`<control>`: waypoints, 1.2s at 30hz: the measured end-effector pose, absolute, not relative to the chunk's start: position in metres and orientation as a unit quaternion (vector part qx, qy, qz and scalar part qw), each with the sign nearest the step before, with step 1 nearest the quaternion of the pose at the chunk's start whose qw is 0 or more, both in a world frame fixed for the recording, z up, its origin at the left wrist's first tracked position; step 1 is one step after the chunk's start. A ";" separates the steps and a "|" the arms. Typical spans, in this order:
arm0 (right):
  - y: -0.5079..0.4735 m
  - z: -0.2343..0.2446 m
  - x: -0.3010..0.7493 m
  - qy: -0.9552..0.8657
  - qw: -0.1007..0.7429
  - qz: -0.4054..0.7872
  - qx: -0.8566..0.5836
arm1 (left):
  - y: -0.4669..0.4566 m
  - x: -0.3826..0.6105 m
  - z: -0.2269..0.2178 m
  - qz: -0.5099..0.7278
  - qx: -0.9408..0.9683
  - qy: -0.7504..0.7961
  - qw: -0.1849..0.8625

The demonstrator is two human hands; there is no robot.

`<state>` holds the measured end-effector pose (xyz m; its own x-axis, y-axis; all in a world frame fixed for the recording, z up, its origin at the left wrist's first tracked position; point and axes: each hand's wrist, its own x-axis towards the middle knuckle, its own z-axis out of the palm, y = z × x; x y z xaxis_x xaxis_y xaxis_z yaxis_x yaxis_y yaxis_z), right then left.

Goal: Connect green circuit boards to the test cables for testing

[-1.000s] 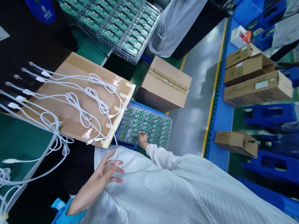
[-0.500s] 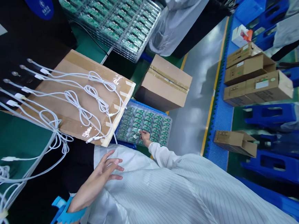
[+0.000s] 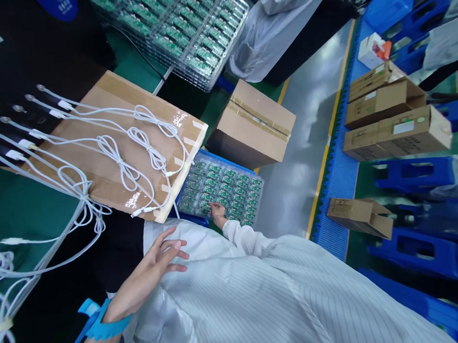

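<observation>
My left hand (image 3: 157, 264) hovers in front of my striped smock, its fingers spread and nothing in them. Around that wrist is a blue wrist strap (image 3: 108, 323) with a cord. Farther out, my right hand (image 3: 218, 214) reaches down to a clear plastic tray (image 3: 260, 189) holding rows of small green circuit boards (image 3: 227, 179). The fingertips of this hand are pinched together at a circuit board (image 3: 205, 204) near the tray's lower left part; the fingers partly hide it. The tray rests on a blue bin (image 3: 195, 220).
White cables (image 3: 120, 164) lie coiled on a taped cardboard sheet (image 3: 104, 97), plugged into a black box (image 3: 25, 55). Stacked trays of boards (image 3: 198, 41) stand beyond. A closed carton (image 3: 254, 119) sits beside the tray. Another person in a smock (image 3: 251, 48) is close by.
My right hand has shifted slightly left and up over the tray, and the pale piece earlier at its fingertips no longer shows clearly. My left hand has hardly moved.
</observation>
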<state>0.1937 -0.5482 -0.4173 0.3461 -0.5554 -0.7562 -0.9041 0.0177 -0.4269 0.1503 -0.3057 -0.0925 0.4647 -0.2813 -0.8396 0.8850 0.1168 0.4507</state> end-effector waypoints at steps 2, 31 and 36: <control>-0.547 -0.421 0.188 0.533 0.461 0.187 -0.685 | -0.305 0.150 -0.093 -0.421 0.511 0.297 0.688; -0.566 -0.410 0.242 0.222 0.441 0.114 -0.862 | -0.299 0.142 -0.100 -0.403 0.509 0.305 0.697; -0.559 -0.419 0.366 0.119 0.428 0.058 -0.894 | -0.299 0.137 -0.096 -0.384 0.509 0.320 0.701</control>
